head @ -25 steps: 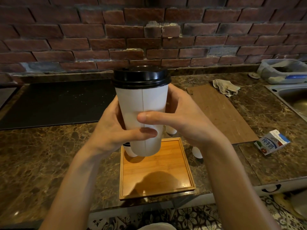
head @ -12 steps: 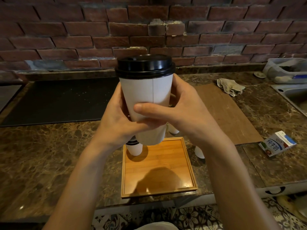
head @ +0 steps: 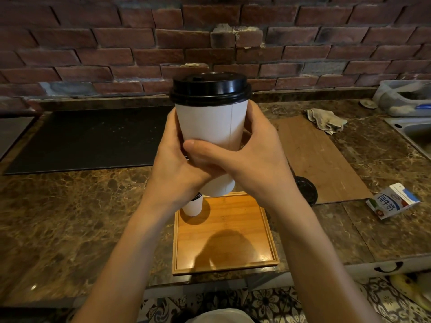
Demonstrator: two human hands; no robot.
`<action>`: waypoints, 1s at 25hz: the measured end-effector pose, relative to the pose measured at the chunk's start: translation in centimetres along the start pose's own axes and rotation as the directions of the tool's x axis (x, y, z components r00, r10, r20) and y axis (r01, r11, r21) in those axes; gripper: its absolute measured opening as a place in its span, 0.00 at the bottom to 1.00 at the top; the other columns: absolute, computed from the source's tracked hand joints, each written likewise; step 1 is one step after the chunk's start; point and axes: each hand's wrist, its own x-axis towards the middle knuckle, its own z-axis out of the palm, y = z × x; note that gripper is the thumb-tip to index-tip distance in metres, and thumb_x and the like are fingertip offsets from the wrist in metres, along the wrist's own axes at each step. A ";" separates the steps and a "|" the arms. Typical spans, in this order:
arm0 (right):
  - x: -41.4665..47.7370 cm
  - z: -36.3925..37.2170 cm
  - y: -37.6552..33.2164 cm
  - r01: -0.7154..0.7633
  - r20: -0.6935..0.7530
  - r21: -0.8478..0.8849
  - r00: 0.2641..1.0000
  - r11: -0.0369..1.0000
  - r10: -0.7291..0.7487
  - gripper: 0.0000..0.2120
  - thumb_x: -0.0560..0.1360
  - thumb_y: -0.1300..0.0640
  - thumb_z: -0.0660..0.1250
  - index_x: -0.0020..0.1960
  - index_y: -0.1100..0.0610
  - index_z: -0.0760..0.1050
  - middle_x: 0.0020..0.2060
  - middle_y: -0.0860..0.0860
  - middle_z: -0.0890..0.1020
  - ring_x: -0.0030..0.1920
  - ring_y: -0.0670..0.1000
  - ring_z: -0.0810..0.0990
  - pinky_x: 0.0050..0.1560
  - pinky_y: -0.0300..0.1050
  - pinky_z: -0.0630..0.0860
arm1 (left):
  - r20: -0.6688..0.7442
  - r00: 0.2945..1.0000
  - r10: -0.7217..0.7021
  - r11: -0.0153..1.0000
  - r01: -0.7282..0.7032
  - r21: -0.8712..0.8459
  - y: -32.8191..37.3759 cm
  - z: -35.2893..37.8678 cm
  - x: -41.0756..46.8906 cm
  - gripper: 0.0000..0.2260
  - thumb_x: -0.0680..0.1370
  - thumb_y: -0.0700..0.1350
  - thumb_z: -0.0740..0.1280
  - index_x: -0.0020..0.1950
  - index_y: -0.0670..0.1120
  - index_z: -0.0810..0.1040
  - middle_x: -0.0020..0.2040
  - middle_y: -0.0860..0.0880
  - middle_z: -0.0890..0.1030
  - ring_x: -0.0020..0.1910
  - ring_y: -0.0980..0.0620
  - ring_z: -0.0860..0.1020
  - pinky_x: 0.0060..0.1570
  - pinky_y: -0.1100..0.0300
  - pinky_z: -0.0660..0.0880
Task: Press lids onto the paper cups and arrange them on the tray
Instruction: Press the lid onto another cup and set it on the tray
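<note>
We grip the lidded paper cup (head: 211,127) with both hands (head: 224,159) above the tray (head: 224,231) — squeeze harder and its black lid (head: 210,88) may pop off.

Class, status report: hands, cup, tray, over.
Left hand and right hand grip lidded cup above tray. Second cup on tray's far-left corner. Loose lid right of tray.

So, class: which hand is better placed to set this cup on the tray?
Probably the right hand: its thumb wraps the front of the black-lidded white paper cup, over the left hand, and the square wooden tray lies bare beneath it.
</note>
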 end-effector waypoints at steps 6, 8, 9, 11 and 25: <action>0.4 -0.8 0.0 -0.030 0.058 0.060 0.998 0.998 0.026 0.40 0.63 0.48 0.81 0.69 0.50 0.66 0.60 0.45 0.77 0.60 0.46 0.77 0.55 0.51 0.80 | 0.087 0.996 0.017 1.000 -0.018 0.013 0.1 -1.3 0.2 0.38 0.61 0.45 0.78 0.66 0.58 0.65 0.59 0.62 0.76 0.61 0.60 0.75 0.49 0.68 0.77; 0.5 -1.2 0.0 -0.030 0.090 0.088 0.996 0.996 0.022 0.41 0.62 0.48 0.81 0.69 0.49 0.66 0.60 0.45 0.77 0.60 0.47 0.77 0.55 0.52 0.81 | 0.116 0.993 0.023 1.000 -0.022 -0.009 0.3 -1.5 0.1 0.36 0.62 0.47 0.77 0.66 0.58 0.65 0.59 0.62 0.76 0.61 0.59 0.75 0.49 0.67 0.77; 0.5 -1.3 -0.1 -0.023 0.110 0.095 0.994 0.995 0.012 0.40 0.61 0.48 0.80 0.69 0.49 0.67 0.59 0.45 0.78 0.60 0.46 0.78 0.55 0.51 0.81 | 0.131 0.991 0.026 1.000 -0.025 -0.009 0.4 -1.6 0.1 0.36 0.62 0.47 0.77 0.66 0.57 0.65 0.58 0.63 0.77 0.60 0.59 0.76 0.49 0.68 0.76; 0.5 -1.7 -0.2 -0.018 0.167 0.121 0.986 0.993 -0.003 0.38 0.61 0.49 0.80 0.67 0.49 0.68 0.58 0.45 0.79 0.58 0.45 0.79 0.54 0.50 0.81 | 0.170 0.985 0.027 1.000 -0.026 -0.008 0.6 -1.5 0.0 0.36 0.62 0.46 0.77 0.66 0.54 0.65 0.57 0.64 0.77 0.59 0.61 0.76 0.48 0.70 0.76; 0.1 -2.3 -0.6 -0.042 0.343 0.187 0.939 0.981 -0.026 0.30 0.67 0.56 0.76 0.66 0.51 0.72 0.57 0.47 0.81 0.59 0.47 0.80 0.57 0.49 0.80 | 0.220 0.975 0.022 0.997 -0.004 -0.081 0.7 -2.0 -0.4 0.34 0.64 0.52 0.76 0.65 0.49 0.66 0.56 0.59 0.79 0.58 0.57 0.78 0.50 0.66 0.77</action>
